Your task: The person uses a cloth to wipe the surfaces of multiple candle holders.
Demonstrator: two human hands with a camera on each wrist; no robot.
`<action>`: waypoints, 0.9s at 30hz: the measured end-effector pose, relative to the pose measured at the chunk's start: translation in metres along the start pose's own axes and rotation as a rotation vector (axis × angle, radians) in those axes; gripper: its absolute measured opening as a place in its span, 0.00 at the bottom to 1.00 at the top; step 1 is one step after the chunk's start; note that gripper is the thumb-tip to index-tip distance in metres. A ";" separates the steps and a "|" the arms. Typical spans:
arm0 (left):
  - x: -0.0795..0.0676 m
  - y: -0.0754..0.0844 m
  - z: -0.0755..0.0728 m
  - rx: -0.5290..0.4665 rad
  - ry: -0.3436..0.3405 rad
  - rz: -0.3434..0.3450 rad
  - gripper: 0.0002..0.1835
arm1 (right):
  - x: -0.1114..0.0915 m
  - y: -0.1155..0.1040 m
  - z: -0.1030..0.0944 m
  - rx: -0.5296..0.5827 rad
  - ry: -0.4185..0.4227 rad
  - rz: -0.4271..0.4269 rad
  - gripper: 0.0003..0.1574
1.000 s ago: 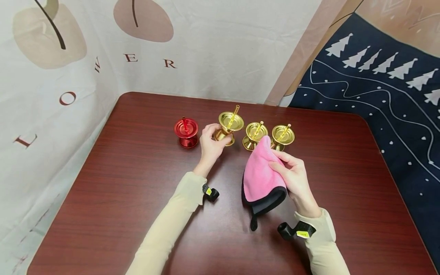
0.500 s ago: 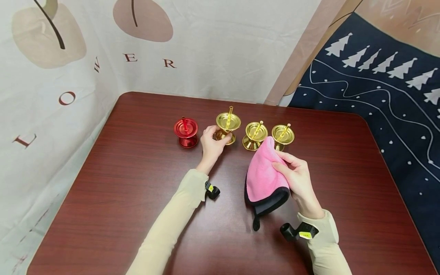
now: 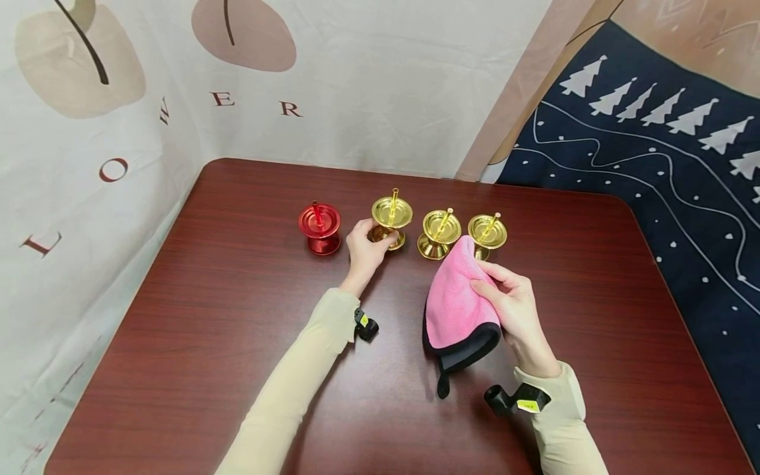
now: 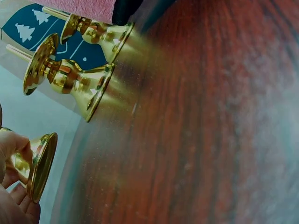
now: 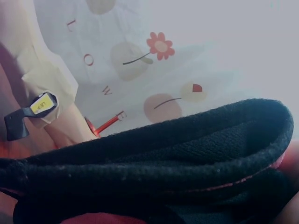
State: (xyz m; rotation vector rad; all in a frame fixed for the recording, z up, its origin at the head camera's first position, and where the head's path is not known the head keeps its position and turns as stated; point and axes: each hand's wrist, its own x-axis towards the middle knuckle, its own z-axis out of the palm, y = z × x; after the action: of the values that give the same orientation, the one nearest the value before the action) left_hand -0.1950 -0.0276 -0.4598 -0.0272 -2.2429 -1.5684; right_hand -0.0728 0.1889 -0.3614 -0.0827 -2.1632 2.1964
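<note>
My left hand (image 3: 366,251) grips a gold candle holder (image 3: 392,212) round its lower part, with the thin spike on its dish pointing up. In the left wrist view its flared foot (image 4: 43,168) shows between thumb and fingers, seemingly just above the tabletop. My right hand (image 3: 515,307) pinches a folded pink cloth (image 3: 457,303) with black trim and a small hanging loop. Two more gold candle holders stand to the right: one (image 3: 439,228) beside the held one, the other (image 3: 488,231) partly hidden behind the cloth. Black edging (image 5: 149,172) fills much of the right wrist view.
A red candle holder (image 3: 320,227) stands left of my left hand. All of this is on a dark reddish-brown wooden table (image 3: 225,316) with rounded far corners. A pale printed curtain (image 3: 380,79) hangs behind it, and a navy cloth with white trees (image 3: 653,185) hangs at the right.
The held gold candle holder has tilted from leaning right to nearly upright, shifting slightly left and then lower. My right hand and the cloth have drifted a little to the right.
</note>
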 end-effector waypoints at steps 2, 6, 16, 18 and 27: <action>0.000 -0.001 0.000 0.001 -0.003 -0.014 0.15 | 0.000 0.000 0.000 0.002 0.001 0.003 0.21; 0.001 -0.003 0.001 0.022 -0.002 -0.023 0.15 | 0.000 0.001 0.000 0.002 0.005 0.014 0.20; 0.003 -0.008 0.002 0.068 -0.011 -0.060 0.15 | 0.001 0.001 0.001 -0.006 0.017 0.020 0.23; 0.003 -0.008 0.003 0.076 -0.013 -0.061 0.14 | 0.001 0.002 0.001 -0.004 0.019 0.023 0.24; 0.003 -0.009 0.002 0.099 -0.018 -0.070 0.14 | 0.001 0.003 0.002 0.004 0.014 0.031 0.25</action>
State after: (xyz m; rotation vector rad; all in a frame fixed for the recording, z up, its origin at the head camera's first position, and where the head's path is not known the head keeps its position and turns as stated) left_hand -0.2010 -0.0294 -0.4673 0.0660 -2.3566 -1.4949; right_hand -0.0742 0.1873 -0.3641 -0.1326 -2.1644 2.2097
